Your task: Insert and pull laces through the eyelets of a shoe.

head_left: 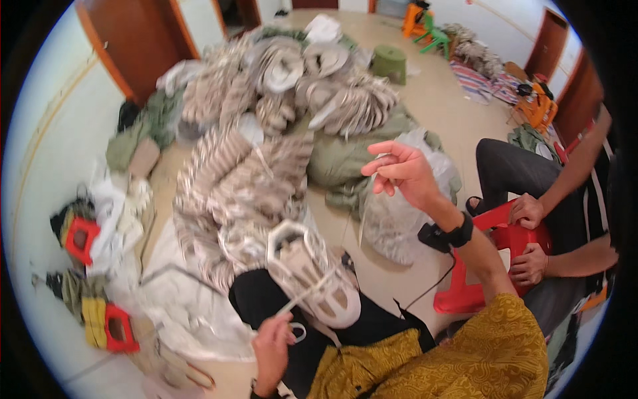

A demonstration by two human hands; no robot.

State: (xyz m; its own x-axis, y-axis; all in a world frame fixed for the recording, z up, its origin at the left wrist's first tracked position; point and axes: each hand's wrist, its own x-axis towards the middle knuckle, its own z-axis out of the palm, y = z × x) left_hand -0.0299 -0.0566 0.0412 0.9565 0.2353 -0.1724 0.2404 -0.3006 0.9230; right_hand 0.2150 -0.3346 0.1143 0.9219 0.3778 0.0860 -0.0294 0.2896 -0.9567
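Observation:
A beige and white shoe upper with cut-out side panels rests across my lap on black cloth. My left hand is closed at its near left side, pinching a pale lace. The lace runs taut across the upper toward its right edge, and a small white loop hangs beside my fingers. Raised above and to the right of the upper, my right hand has its fingers loosely bent and apart, with nothing visible in them. A black band with a cable circles my right wrist.
Ahead lies a large heap of stacked shoe uppers and green sacks. A clear plastic bag stands beyond my right forearm. At right, another person's hands rest on a red stool. White sheeting covers floor at left.

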